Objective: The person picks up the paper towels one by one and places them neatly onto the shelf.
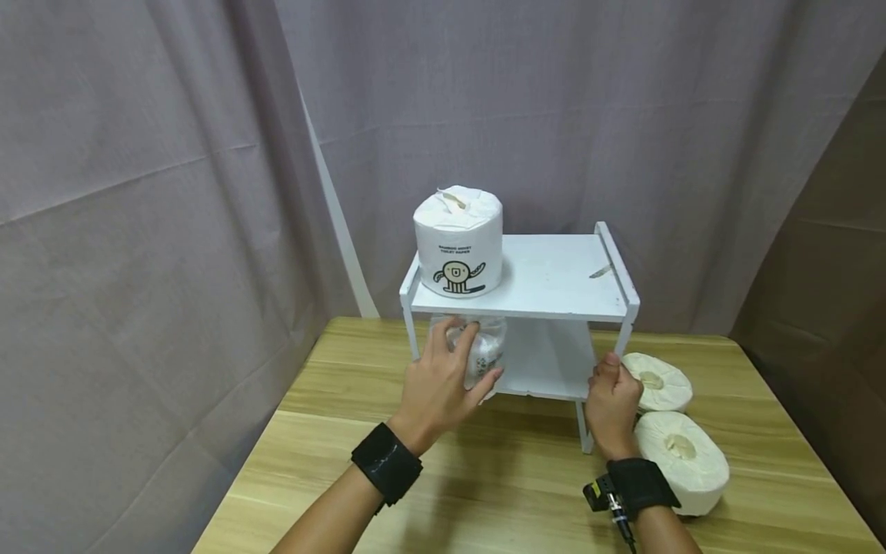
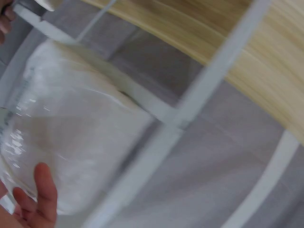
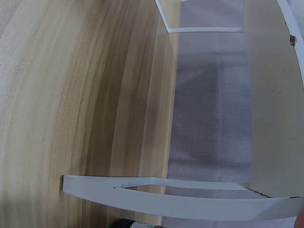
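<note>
Gripping wrapped pack (image 1: 487, 354) and rack post (image 1: 624, 337), hands (image 1: 436, 388) sit below top shelf (image 1: 550, 269), rolls (image 1: 701, 465) beside the right (image 1: 613, 402).

The shelf (image 1: 554, 269) bore a smooth, painted-looking finish, chipped at one edge; the upper roll (image 1: 458, 238) and two side rolls (image 1: 692, 469) (image 1: 670, 388) wore matt, creased paper; the lower package (image 2: 80, 123) showed glossy, clear plastic film; the tabletop (image 1: 325, 423) was smooth and wood-grained, the curtain (image 1: 526, 115) matt, creased cloth.

Place: looked like a curtained-off filming set-up; the kind of building could not be told
Grey curtain (image 1: 540, 138): hung beyond the table's (image 1: 304, 438) far and left edges
Wrist camera (image 1: 595, 494): was cabled
</note>
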Motion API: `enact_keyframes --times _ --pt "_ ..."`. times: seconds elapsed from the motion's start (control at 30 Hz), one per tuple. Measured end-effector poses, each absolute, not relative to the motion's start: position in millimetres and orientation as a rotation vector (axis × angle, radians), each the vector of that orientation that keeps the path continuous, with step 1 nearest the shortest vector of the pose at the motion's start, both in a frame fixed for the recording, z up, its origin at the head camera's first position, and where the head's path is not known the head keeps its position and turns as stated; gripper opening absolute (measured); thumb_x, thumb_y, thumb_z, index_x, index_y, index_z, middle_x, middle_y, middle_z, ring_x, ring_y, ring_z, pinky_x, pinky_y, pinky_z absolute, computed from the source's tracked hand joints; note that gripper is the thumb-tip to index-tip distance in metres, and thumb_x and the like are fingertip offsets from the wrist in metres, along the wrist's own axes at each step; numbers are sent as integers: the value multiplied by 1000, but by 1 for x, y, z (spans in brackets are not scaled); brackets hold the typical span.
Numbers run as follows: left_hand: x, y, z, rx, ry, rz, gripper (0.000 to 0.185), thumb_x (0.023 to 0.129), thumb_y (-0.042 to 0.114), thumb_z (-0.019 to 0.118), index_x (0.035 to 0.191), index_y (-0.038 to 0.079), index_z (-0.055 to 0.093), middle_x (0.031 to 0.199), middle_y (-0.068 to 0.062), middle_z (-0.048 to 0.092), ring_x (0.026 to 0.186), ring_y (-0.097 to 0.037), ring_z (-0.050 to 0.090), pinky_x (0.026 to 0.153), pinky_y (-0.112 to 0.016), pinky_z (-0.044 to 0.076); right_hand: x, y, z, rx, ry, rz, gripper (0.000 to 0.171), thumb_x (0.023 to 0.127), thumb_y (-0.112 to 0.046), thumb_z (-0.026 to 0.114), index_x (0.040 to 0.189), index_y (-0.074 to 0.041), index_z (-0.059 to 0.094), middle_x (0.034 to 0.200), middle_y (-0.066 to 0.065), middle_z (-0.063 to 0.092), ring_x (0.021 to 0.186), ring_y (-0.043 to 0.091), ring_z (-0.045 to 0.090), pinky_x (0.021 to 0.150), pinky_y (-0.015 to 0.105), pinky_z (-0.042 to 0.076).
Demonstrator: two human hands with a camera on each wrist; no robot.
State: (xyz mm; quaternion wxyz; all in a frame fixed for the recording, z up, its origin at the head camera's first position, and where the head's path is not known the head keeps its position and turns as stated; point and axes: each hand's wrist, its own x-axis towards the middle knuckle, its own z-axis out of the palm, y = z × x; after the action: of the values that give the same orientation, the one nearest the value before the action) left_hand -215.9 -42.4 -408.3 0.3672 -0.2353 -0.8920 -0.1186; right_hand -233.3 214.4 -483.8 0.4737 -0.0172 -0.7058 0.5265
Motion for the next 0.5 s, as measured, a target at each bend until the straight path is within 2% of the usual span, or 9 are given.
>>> enact_keyframes --times 0.1,0.17,0.37,0.5 --pt "-220 -57 -409 -657 -2298 -356 76 91 59 75 147 12 51 141 -13 51 107 -28 67 50 -38 58 -237 216 -484 -35 -1726 1307 57 114 -18 45 68 12 58 57 -10 52 57 -9 47 57 13 36" --pt "-222 -65 -408 -705 -2322 -374 73 94 54 73 148 11 50 142 -11 53 101 -27 69 51 -37 57 -237 217 -483 -32 -1730 1313 57 114 -21 46 68 10 59 59 -18 51 57 -8 48 58 13 37" --pt "-227 -82 -404 -891 -2411 -207 52 111 32 51 158 11 44 156 -5 52 93 -22 74 50 -34 52 -234 218 -486 -17 -1717 1340 62 115 -30 45 67 9 57 59 -18 51 58 -7 49 59 13 36" --pt "-230 -89 -399 -1005 -2457 -128 49 113 26 44 161 13 40 160 -4 48 72 -17 69 46 -30 46 -233 215 -487 -32 -1722 1337 63 115 -32 45 68 9 57 59 -18 51 57 -6 48 58 14 35"
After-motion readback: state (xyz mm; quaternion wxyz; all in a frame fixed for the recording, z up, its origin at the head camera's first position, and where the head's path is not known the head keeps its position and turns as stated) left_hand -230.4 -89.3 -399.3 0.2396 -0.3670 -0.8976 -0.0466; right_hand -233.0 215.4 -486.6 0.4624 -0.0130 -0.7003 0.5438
